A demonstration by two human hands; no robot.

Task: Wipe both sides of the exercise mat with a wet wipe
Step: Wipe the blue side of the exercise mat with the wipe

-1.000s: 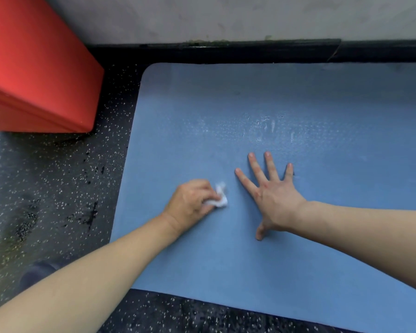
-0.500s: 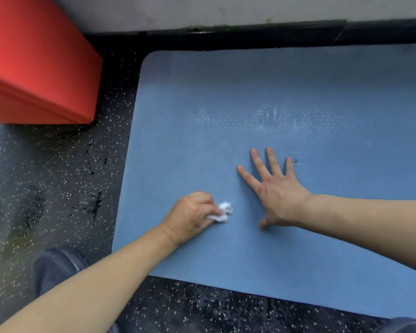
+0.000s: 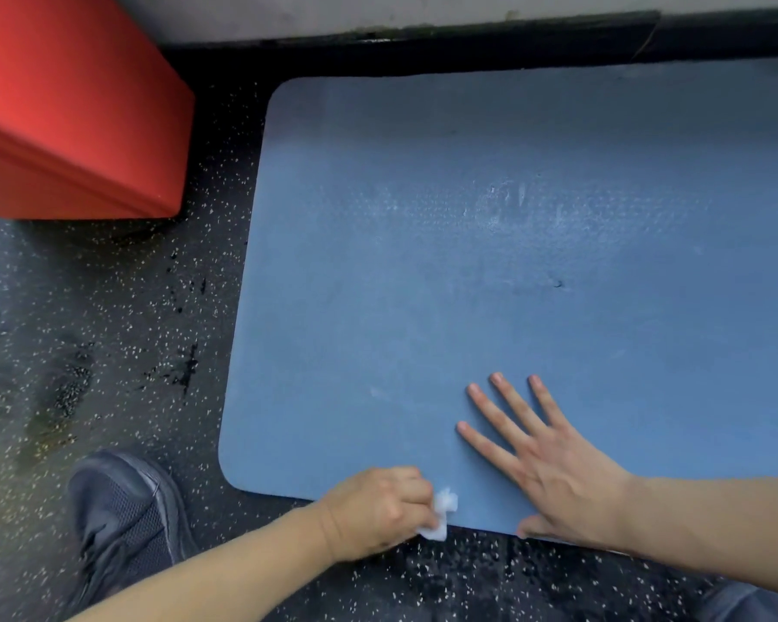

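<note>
left hand (image 3: 378, 509) around wet wipe (image 3: 441, 516)

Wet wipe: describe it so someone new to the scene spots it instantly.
Find the big blue exercise mat on the dark speckled floor and go to its near edge. There the left hand grips a small crumpled wet wipe. It is the only white thing there, poking out beside the fingers.
</note>
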